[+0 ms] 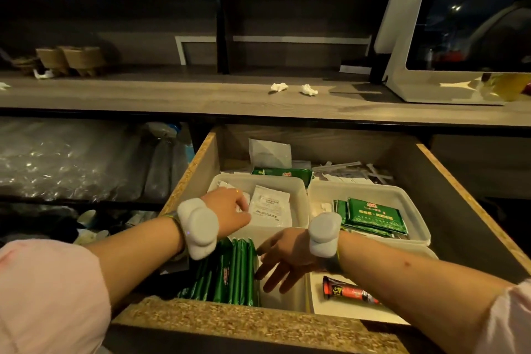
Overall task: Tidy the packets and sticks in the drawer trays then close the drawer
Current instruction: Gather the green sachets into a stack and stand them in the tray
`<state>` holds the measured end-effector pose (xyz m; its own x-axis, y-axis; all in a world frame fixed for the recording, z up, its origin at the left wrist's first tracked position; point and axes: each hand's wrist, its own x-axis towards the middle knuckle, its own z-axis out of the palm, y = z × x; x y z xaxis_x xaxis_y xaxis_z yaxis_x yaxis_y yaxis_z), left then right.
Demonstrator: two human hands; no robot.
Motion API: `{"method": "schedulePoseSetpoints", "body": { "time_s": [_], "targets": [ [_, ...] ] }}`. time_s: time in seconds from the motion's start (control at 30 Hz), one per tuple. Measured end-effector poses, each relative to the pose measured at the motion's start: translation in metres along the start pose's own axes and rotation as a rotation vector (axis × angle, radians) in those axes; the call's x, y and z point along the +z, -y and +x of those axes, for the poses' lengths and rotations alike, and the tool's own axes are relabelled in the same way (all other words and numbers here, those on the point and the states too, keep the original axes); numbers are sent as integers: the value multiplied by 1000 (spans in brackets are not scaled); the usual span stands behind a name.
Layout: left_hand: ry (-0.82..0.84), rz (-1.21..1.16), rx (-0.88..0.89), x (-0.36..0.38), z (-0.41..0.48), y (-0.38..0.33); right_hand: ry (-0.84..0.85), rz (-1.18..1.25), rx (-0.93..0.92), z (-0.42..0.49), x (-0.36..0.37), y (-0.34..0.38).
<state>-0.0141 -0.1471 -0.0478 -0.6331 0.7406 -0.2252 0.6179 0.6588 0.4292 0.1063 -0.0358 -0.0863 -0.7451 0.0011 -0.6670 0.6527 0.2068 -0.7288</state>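
From the head view, the drawer (pixel 459 190) stands pulled out beneath the desk (pixel 172 95). The left hand (pixel 227 211) reaches into the rear left tray (pixel 300 190), its grip narrow, fingertips on white packets (pixel 270 207). The right hand (pixel 283 257) hangs palm down, fingers spread wide and holding nothing, beside upright green packets (pixel 232 273) in the front tray. A dark stick (pixel 349 292) lies right of it.

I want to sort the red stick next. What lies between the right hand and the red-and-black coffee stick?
In the head view, only bare white tray floor and a thin white tray wall separate the right hand from the red-and-black coffee stick; no packets lie there.
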Motion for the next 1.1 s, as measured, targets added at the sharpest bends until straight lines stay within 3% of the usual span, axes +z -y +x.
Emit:
{"method": "schedulePoseSetpoints", "body": {
  "time_s": [0.03,0.1,0.17,0.23,0.37,0.43,0.6,0.73,0.83,0.9,0.97,1.03,1.1],
  "targets": [
    [58,-25,62,0,-3,-4,11,8,5,1,0,-1],
    [342,-110,59,16,-11,-11,39,35,2,4,0,-3],
    [513,38,70,34,-15,-9,65,42,-7,7,-2,-6],
    [486,37,109,42,-8,-3,57,45,-8,7,-5,-11],
    [365,-260,36,-4,2,6,-1,73,9,11,-9,-14],
    [312,-129,19,-27,4,9,8,77,17,14,-10,-15],
    [584,32,-98,10,-6,23,50,31,27,17,-9,-12],
    [428,234,42,22,6,16,58,-1,46,16,-9,-11],
    [316,76,76,9,9,1,93,-27,39,12,-8,-9],
    [472,-83,31,15,4,-12,98,-50,22,10,-6,-10],
    [611,30,9,32,-4,-20,84,-38,13,8,-7,-10],
    [597,202,10,46,-7,-22,87,-44,0,3,-15,-7],
    [656,111,-85,51,-2,-17,-45,-47,-31,-7,-35,-1]
  ]
}}
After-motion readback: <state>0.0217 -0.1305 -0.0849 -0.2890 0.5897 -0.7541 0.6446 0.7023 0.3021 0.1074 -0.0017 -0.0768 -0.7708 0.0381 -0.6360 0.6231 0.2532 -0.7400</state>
